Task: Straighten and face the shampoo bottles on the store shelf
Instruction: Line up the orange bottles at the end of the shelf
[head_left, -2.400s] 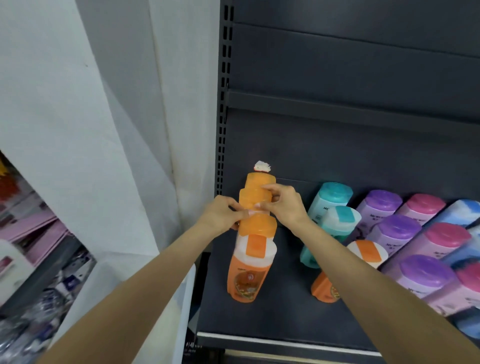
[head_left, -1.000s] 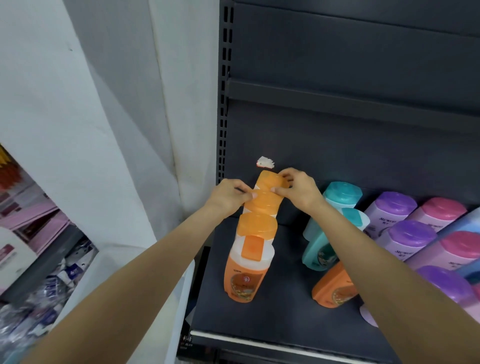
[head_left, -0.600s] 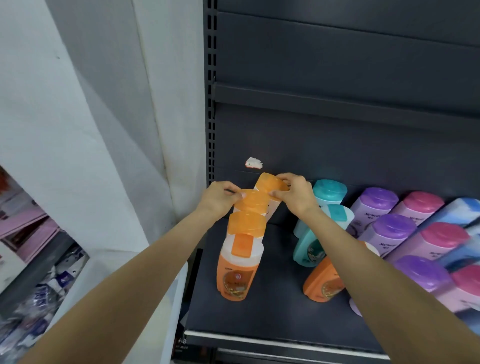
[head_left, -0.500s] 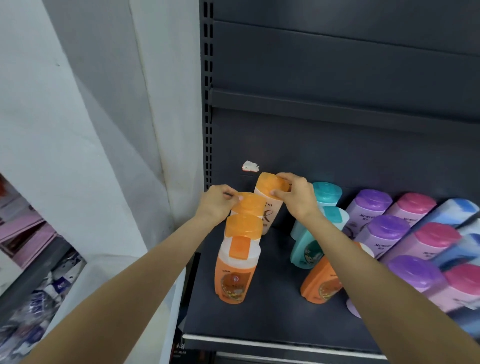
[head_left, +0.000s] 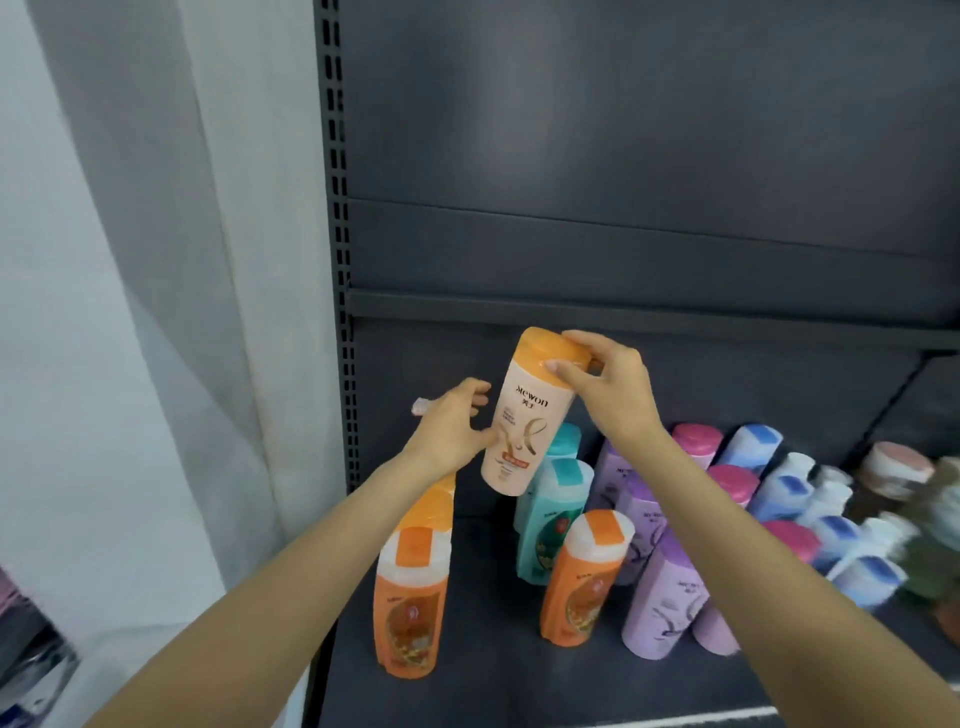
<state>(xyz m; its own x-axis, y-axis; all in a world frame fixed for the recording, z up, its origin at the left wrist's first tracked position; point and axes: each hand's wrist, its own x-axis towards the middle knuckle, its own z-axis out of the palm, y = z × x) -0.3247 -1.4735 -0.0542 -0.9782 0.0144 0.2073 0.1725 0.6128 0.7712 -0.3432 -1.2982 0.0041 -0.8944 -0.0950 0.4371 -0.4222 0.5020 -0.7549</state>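
Observation:
A pale peach bottle (head_left: 522, 434) with an orange cap is lifted off the shelf, label toward me. My right hand (head_left: 608, 392) grips its cap from the right. My left hand (head_left: 453, 422) touches its lower left side with relaxed fingers. Below, an orange bottle (head_left: 412, 597) stands at the shelf's left, with more orange caps behind it under my left wrist. A second orange bottle (head_left: 584, 577) stands to its right, in front of the teal bottles (head_left: 551, 512).
Purple bottles (head_left: 662, 592), pink-capped and blue-white bottles (head_left: 779, 491) fill the dark shelf (head_left: 478, 670) to the right. The slotted upright (head_left: 340, 249) and a white wall bound the left. A dark back panel rises behind.
My right hand has lifted the peach bottle up out of the back of the orange row. My left hand left the orange caps and now touches the lifted bottle. The view shifted right.

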